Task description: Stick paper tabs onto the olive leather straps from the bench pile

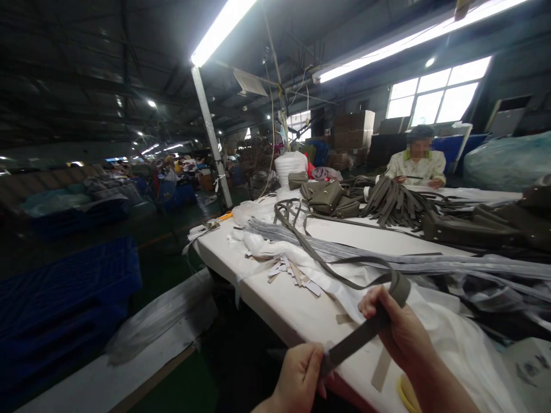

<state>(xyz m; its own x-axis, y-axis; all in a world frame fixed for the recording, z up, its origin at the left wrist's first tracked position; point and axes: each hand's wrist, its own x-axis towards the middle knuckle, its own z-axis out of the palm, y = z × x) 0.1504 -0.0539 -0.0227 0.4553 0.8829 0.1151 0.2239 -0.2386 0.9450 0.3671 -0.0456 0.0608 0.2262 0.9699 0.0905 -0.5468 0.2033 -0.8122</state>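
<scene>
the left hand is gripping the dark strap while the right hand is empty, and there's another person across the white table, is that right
Not quite: the right hand isn't empty. The head view shows it gripping the dark strap as well. The rest holds: the left hand grips the strap, and another person is across the white table.

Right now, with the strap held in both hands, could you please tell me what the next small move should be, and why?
I would probably grip the strap with the left hand and slide the right hand farther along it: the stretch between the hands looks straight, while beyond the right hand it curls over and trails back over the table.
</scene>
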